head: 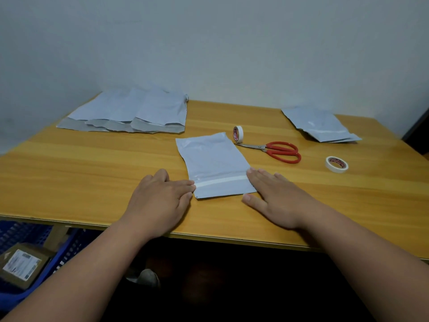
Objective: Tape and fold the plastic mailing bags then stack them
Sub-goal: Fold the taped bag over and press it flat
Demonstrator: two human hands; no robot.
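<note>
Grey plastic marked the centre of a wooden table, where a folded mailing bag lay flat with a strip of white tape running across its near end. Both of the person's forearms reached forward over the near table edge, palms down. The left hand lay flat on the wood at the bag's left edge, fingers straight and together, fingertips touching the left end of the tape. The right hand lay flat at the bag's right edge, fingers extended over the right end of the strip, thumb spread out beside the bag's near corner. Neither hand gripped anything. A pile of unfolded mailing bags sat at the far left of the table; a stack of taped bags sat at the far right. Just beyond the centre bag stood an upright tape roll, with red-handled scissors beside it and a second tape roll lying flat further right. Below the table at left, a cardboard parcel rested in a blue crate
</note>
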